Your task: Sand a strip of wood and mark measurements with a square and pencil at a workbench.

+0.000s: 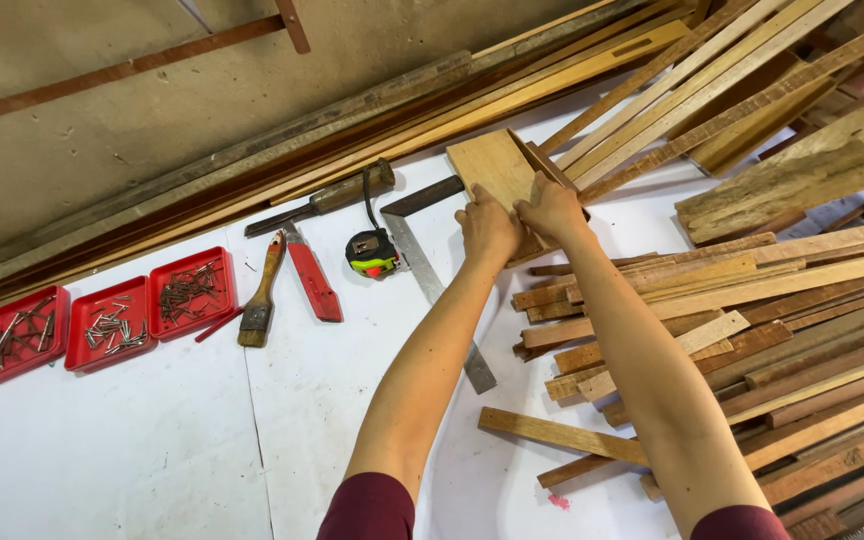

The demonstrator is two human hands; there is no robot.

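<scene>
Three trays [107, 322] sit at the desk's [152, 440] left edge; brush [260, 292], tape measure [371, 252] mid-desk; wood strips [752, 330] piled right.

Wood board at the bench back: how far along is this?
Laid out: nail trays, brush, tape measure, steel square. In hand: left hand and right hand both rest on the flat board. Left: the strip pile lies loose, nothing visibly joined.

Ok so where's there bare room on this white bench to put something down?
Bare white bench lies below the three red nail trays and the paintbrush, left of the left hand's forearm. A smaller patch sits between the red-handled tool and the steel square. The right side is crowded with wood strips.
</scene>
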